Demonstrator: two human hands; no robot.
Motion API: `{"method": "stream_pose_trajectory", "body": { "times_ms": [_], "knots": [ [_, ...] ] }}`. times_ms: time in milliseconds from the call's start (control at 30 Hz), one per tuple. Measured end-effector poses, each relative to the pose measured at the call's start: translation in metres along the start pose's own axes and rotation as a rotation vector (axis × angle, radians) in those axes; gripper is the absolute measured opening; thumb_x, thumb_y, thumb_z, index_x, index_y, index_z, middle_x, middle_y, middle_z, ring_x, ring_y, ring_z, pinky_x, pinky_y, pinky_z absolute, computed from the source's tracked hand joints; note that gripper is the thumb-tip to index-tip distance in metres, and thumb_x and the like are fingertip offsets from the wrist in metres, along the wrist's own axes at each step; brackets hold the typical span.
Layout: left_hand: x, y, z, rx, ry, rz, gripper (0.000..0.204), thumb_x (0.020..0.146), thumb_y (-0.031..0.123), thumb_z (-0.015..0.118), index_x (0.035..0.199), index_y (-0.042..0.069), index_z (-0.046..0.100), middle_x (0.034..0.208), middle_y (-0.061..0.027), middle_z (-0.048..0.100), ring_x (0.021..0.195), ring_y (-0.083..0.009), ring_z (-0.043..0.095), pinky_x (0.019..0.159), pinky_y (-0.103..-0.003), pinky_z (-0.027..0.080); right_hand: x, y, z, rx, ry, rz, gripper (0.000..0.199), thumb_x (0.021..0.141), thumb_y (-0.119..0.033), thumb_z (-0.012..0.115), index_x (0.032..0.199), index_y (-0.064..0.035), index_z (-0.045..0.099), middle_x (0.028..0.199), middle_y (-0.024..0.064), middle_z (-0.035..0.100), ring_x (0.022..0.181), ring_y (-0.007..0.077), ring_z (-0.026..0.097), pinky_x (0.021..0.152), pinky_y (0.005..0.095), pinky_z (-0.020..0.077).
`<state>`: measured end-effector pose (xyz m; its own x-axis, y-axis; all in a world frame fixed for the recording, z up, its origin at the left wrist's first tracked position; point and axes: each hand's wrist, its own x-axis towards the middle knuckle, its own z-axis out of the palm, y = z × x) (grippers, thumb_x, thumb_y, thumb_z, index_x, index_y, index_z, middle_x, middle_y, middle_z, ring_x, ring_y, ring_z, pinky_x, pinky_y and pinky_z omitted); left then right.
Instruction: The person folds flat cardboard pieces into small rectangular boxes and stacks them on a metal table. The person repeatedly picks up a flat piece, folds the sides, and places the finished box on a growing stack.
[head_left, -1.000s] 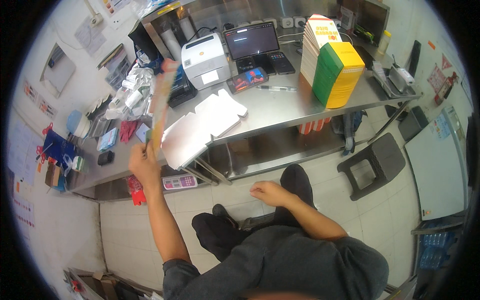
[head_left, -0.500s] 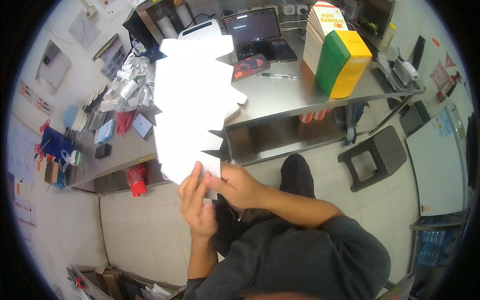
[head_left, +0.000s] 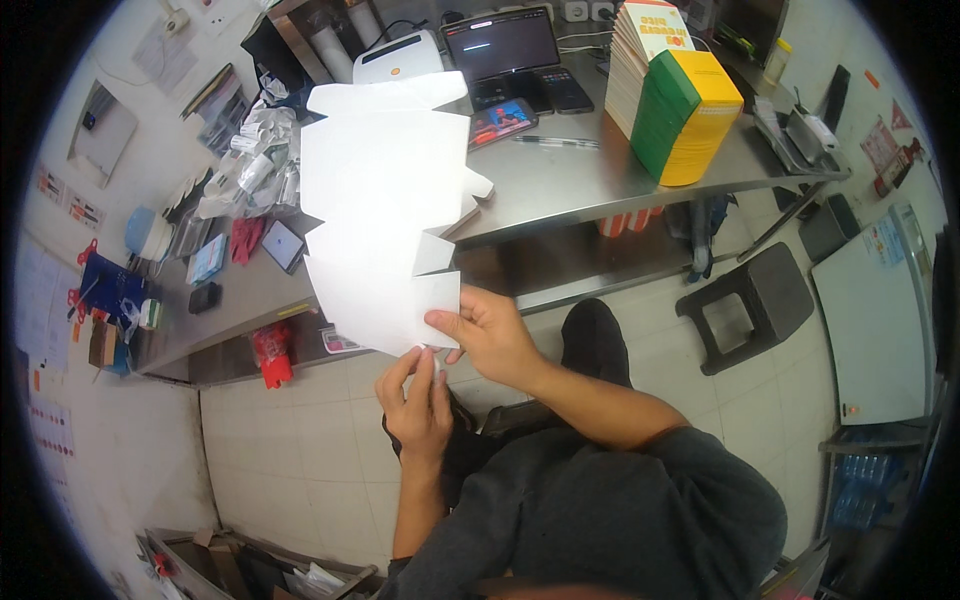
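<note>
A flat white carton blank (head_left: 385, 190) with notched side flaps is held up over the near edge of the steel table. My right hand (head_left: 490, 335) grips its near right flap, thumb on top and fingers beneath. At the near edge, my left hand (head_left: 415, 405) is closed in a pinch, fingertips on a small white bit at the blank's lower corner. Whether that bit is a tab of the blank or a loose piece, I cannot tell. Behind the blank's right side, more white card edges show, partly hidden.
On the steel table (head_left: 560, 185) stand green-and-yellow cartons (head_left: 690, 120), a stack of printed card (head_left: 640, 70), a laptop (head_left: 505, 50), a phone (head_left: 502, 122) and a pen (head_left: 555, 142). Crumpled clear plastic (head_left: 255, 165) lies left. A dark stool (head_left: 785, 290) stands right.
My left hand has come down off the blank's face to its near edge, pinching there. My right hand has shifted slightly right and up. The blank looks less glaring and its near flaps have moved.
</note>
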<state>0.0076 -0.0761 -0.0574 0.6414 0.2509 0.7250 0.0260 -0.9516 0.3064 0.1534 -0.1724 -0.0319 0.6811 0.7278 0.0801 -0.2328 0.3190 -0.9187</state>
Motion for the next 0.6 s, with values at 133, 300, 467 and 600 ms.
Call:
{"method": "stream_pose_trajectory", "body": {
  "times_ms": [133,300,467,600],
  "knots": [
    [-0.005,0.002,0.009,-0.542,0.256,-0.448,0.018,0.101,0.001,0.067,0.118,-0.005,0.067,0.111,-0.0177,0.070,0.091,-0.0231,0.069,0.076,-0.035,0.063,0.003,-0.004,-0.002,-0.334,-0.158,-0.174,0.022,0.104,-0.013,0.068,0.121,0.0010,0.073,0.108,0.0072,0.069,0.083,0.0132,0.068,0.069,0.0275,0.0539],
    [-0.001,0.001,0.011,-1.201,0.400,-0.894,0.009,0.107,0.003,0.060,0.106,-0.005,0.064,0.108,-0.0127,0.070,0.095,-0.0183,0.071,0.081,-0.032,0.067,-0.005,0.007,0.005,-0.650,-0.160,-0.587,0.027,0.099,-0.010,0.071,0.124,-0.0010,0.074,0.114,0.0110,0.065,0.091,0.0239,0.068,0.076,0.0340,0.0556],
    [-0.009,0.005,0.014,-1.305,0.388,-0.912,0.011,0.105,0.001,0.062,0.114,-0.006,0.064,0.113,-0.0137,0.071,0.102,-0.0211,0.072,0.088,-0.031,0.066,-0.014,0.016,0.007,-0.902,-0.104,-0.719,0.025,0.094,-0.011,0.073,0.117,-0.0038,0.075,0.105,0.0114,0.068,0.093,0.0309,0.068,0.081,0.0420,0.0568],
    [-0.020,0.008,0.020,-1.276,0.464,-0.908,0.016,0.104,-0.001,0.064,0.120,-0.005,0.063,0.116,-0.0142,0.069,0.104,-0.0208,0.072,0.089,-0.031,0.065,-0.012,0.018,0.005,-0.683,-0.143,-0.642,0.015,0.092,-0.010,0.073,0.104,-0.0007,0.074,0.108,0.0128,0.071,0.094,0.0312,0.069,0.084,0.0426,0.0570]
  ]
}}
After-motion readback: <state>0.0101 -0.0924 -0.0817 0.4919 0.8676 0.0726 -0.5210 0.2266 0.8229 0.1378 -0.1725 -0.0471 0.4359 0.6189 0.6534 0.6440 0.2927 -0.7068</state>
